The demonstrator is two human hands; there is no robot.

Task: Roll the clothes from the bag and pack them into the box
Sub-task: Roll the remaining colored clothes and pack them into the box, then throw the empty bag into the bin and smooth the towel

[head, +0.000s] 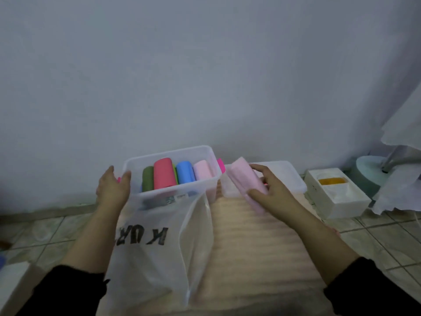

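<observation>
Nearest to the person, two black sleeves (pixel 68 290) come in from the bottom corners, bare forearms reaching forward over a cream ribbed mat (pixel 250 242) laid on the tiled floor (pixel 376 238); a translucent white plastic bag (pixel 155 258) with dark lettering lies limp on the mat's left part, its far end running up to the box.

Further out, the left hand (pixel 112 189) rests against the near left corner of the clear plastic box (pixel 169 191), thumb up at the rim and fingers fairly straight along the wall; whether it truly grips I cannot tell. The right hand (pixel 271 190) holds a rolled pale pink garment (pixel 243 181), fingers curled over its far side and thumb under its near end; the roll is tilted and sits just right of the box, above a clear lid (pixel 287 176) lying flat there.

Inside the box stand packed rolls side by side: a green roll (pixel 147 179), a coral red roll (pixel 163 173), a blue roll (pixel 185 172), a pink roll (pixel 201 171); a bright magenta piece (pixel 219 165) shows at the far right corner.

Off right, a white tissue box (pixel 337 197) sits on the floor; behind everything rises a plain pale wall (pixel 182 76).
</observation>
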